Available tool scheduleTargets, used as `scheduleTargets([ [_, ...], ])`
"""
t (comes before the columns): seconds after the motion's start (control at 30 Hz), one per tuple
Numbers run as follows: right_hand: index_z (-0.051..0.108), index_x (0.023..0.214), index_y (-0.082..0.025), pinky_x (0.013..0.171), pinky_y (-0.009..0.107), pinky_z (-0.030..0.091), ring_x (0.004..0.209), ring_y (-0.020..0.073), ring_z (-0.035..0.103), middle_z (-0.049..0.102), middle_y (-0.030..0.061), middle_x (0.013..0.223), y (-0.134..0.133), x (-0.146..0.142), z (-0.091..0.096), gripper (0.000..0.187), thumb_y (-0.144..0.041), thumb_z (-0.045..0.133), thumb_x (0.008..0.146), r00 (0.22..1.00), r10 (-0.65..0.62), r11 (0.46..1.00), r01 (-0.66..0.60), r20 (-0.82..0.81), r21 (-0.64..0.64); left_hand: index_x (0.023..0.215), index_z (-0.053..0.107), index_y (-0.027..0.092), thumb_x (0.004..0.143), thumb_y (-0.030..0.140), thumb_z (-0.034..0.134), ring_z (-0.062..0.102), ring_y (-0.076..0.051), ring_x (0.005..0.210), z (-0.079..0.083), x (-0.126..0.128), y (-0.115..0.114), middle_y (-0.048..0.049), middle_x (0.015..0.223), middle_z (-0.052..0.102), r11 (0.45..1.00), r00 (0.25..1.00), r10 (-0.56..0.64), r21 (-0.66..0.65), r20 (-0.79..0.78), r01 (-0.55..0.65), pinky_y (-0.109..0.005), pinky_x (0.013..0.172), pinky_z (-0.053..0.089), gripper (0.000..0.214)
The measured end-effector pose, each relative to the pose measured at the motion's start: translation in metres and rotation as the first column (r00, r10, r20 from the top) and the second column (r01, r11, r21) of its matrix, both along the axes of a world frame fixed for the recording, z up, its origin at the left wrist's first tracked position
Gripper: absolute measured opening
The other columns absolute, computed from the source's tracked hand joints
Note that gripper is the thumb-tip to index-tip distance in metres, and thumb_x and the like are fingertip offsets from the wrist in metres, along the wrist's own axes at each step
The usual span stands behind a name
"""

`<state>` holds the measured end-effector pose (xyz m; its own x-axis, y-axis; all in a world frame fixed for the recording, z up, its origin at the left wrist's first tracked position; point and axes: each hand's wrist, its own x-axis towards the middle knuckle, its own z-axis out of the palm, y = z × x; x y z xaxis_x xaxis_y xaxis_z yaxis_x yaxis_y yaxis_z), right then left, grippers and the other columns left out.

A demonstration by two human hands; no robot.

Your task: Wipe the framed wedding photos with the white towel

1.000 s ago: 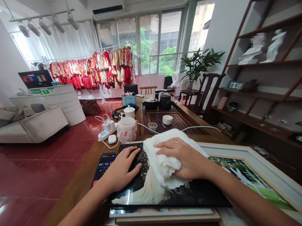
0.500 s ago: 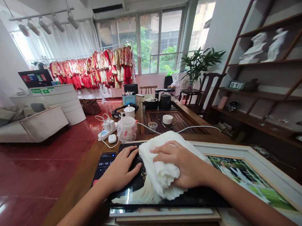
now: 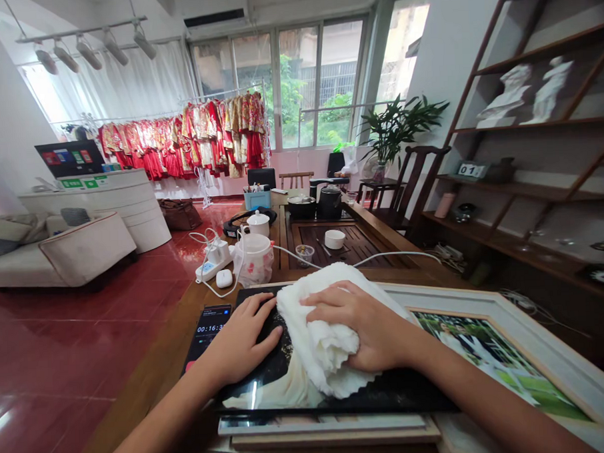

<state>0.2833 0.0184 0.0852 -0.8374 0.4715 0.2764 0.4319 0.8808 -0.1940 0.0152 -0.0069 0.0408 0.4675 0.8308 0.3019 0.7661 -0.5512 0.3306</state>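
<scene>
A white cloth (image 3: 311,319), bunched and fluffy, lies on a glossy dark photo panel (image 3: 269,381). My right hand (image 3: 353,321) grips the cloth from above, with its fingers curled over the folds and pressing it to the panel. On the panel's left part rests my left hand (image 3: 244,339), palm down with fingers spread and nothing held. A pale dress shows in the picture beside the cloth; the cloth hides much of the rest. Under the panel are other frames (image 3: 331,439) in a stack.
Right of the panel lies a white-framed wedding photo (image 3: 502,358). A phone (image 3: 206,331) showing a timer is by my left wrist. Beyond are a power strip (image 3: 216,258), a bagged plastic tub (image 3: 256,258), a white bowl (image 3: 334,238) and a cable (image 3: 383,255) across the table.
Both hands and the cloth stay in nearly the same place. The timer on the phone has advanced.
</scene>
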Motion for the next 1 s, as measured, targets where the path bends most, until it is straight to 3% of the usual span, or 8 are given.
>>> scheduleTargets([
  [1.0,0.06,0.115,-0.028,0.105,0.049,0.027,0.118,0.0287,0.054,0.056,0.0057,0.136,0.0025,0.0016,-0.0011,0.052,-0.025,0.066,0.064,1.0,-0.027,0.999,0.027,-0.011,0.044,0.143,0.041,0.025,0.098,0.039,0.046,0.042,-0.026,0.134,0.0012,0.0007,-0.0022,-0.0077,0.146,0.042,1.0,1.0,-0.007,0.002,0.018,0.007,-0.045,0.114,0.034,0.048],
])
